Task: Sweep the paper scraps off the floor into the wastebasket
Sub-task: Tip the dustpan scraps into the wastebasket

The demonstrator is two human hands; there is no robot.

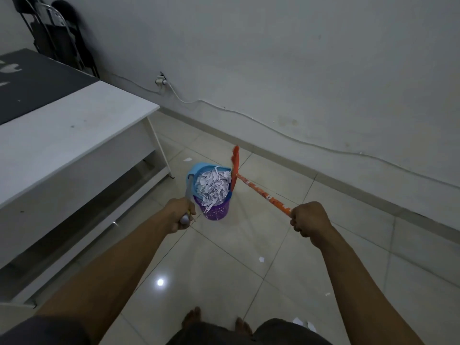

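At the middle of the head view, the left hand (183, 212) has its fingers curled round the dustpan (196, 169) handle, tipping paper scraps (214, 186) into the wastebasket (219, 211). The right hand (310, 221) has its fingers clenched on the broom (263, 194). Emptying seems underway; next, the stray scraps (261, 259) at five o'clock need sweeping. The counter (74, 125) crowds nine o'clock.

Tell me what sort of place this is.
Probably a plain office or study room: a white desk with a dark mat, folding chairs by the wall, and a tiled floor below a wall socket.
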